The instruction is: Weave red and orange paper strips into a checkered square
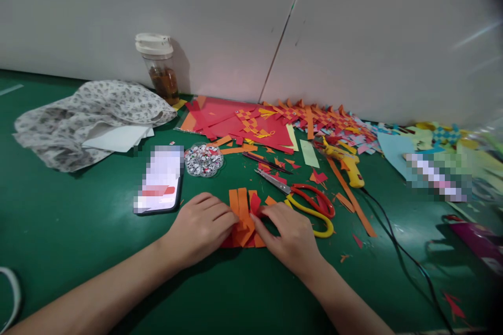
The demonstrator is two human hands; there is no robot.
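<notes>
Orange and red paper strips (pixel 242 214), partly crossing one another, lie on the green table between my hands. My left hand (pixel 204 225) rests on their left side with its fingers bent together; its fingertips are hidden against the paper. On the right side, my right hand (pixel 288 235) pinches a red strip (pixel 255 203) between thumb and fingers. Scissors (pixel 288 188) with one red and one yellow handle lie just beyond my right hand. Past my left hand are a lit phone (pixel 160 180) and a clear round case (pixel 203 159) of small googly eyes.
A yellow glue gun (pixel 351 165) with a black cord lies to the right. Behind are red paper sheets (pixel 223 115), woven paper pieces (pixel 322 118) and a lidded cup (pixel 161 70). Patterned cloth (pixel 118 97) lies at the left, a purple object (pixel 477 241) at the right.
</notes>
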